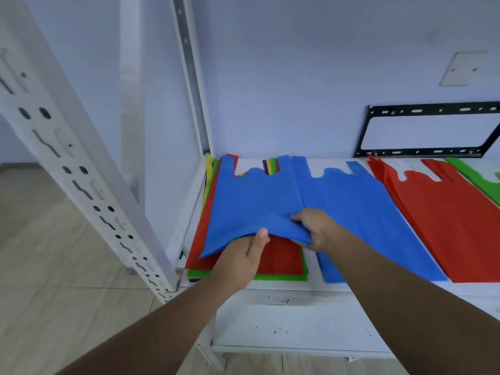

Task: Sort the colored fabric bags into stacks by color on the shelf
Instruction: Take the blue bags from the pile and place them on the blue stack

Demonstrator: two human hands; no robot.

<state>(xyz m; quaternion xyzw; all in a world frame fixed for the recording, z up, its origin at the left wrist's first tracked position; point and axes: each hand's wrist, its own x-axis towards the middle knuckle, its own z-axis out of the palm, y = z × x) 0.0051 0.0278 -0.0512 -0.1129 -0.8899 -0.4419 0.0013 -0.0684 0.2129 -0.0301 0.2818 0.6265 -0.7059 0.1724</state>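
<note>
A blue bag (251, 201) lies on top of the mixed pile (281, 262) at the shelf's left end, its near edge lifted. My left hand (243, 259) pinches that near edge from below, thumb on top. My right hand (315, 228) grips the same bag's near right corner. Under it show red, green, yellow and purple bags. Right of the pile lies a flat blue stack (359, 212), then a red stack (446, 217), then a green bag (484, 182) at the frame's right edge.
The white shelf board (311, 286) runs left to right against a pale wall. A perforated white upright (81, 169) slants across the left. A black metal bracket (427, 131) leans on the wall behind the red stack. Tiled floor lies at the left.
</note>
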